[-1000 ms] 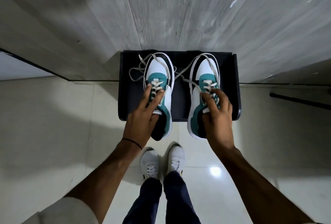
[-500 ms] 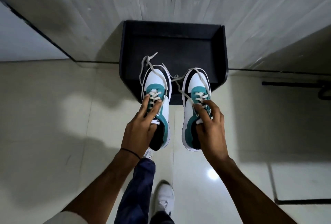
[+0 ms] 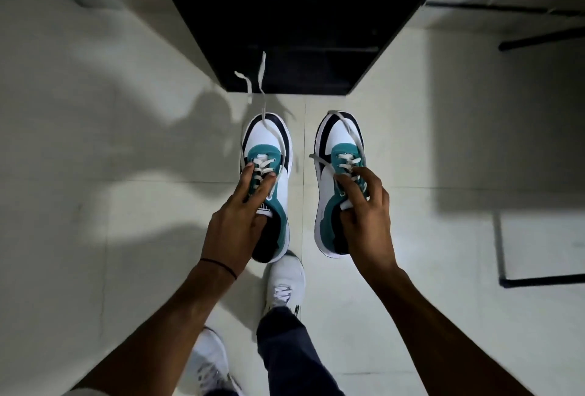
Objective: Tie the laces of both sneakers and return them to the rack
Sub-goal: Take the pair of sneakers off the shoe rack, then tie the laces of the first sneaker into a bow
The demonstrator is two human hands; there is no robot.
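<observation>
I hold two white, teal and black sneakers in the air above the tiled floor, toes pointing away from me. My left hand [image 3: 237, 221] grips the left sneaker [image 3: 268, 145] by its tongue and collar. My right hand [image 3: 367, 215] grips the right sneaker [image 3: 329, 180] the same way. Both pairs of white laces hang loose and untied; the left sneaker's lace ends [image 3: 253, 85] trail forward over the rack's front edge. The black shoe rack [image 3: 304, 21] stands ahead of the sneakers, against the wall.
Pale floor tiles [image 3: 110, 205] spread all around. My own white shoes [image 3: 285, 284] and dark trouser legs are below the held sneakers. A thin black metal frame [image 3: 538, 281] lies on the floor at right, and a dark bar [image 3: 544, 37] at upper right.
Both hands have lifted the sneakers off the rack and pulled them back toward me. I have stepped back, and the rack now sits farther up the view.
</observation>
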